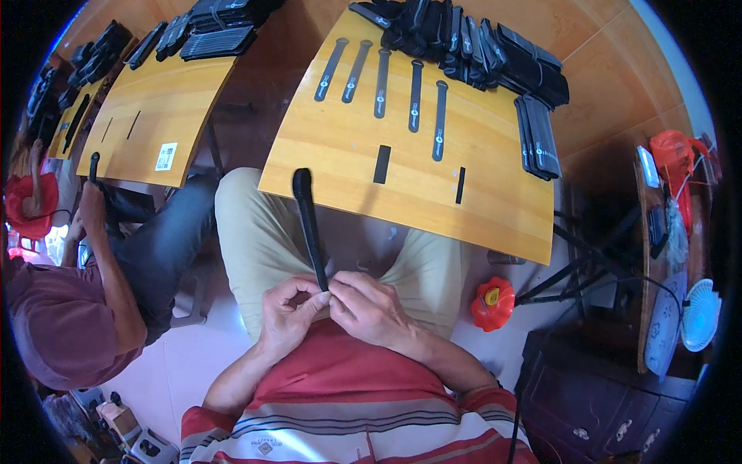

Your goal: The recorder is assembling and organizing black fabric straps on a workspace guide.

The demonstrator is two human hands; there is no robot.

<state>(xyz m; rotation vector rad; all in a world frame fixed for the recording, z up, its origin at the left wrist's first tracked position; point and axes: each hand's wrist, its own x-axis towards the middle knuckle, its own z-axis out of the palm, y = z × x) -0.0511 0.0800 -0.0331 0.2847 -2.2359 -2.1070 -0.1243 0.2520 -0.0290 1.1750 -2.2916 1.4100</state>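
Note:
In front of my lap a long black strap [311,232] stands up from my fingertips, its wide rounded end at the top by the table's near edge. My left hand [290,315] pinches its lower end between thumb and forefinger. Close against it, my right hand [369,308] is closed at the same end; its fingers partly hide what they grip. On the wooden table [309,147] ahead, several flat grey and black straps [381,83] lie spaced in a slanting row. Nearer me are a short black strip [382,164] and a narrower black strip [461,185].
Bundled black straps [456,39] pile along the table's far edge, with a smaller stack [537,139] at its right. A co-worker [73,317] sits left at another table [154,108]. To the right are a red flower-shaped dish [493,304], a dark cabinet [595,402] and a small fan [702,315].

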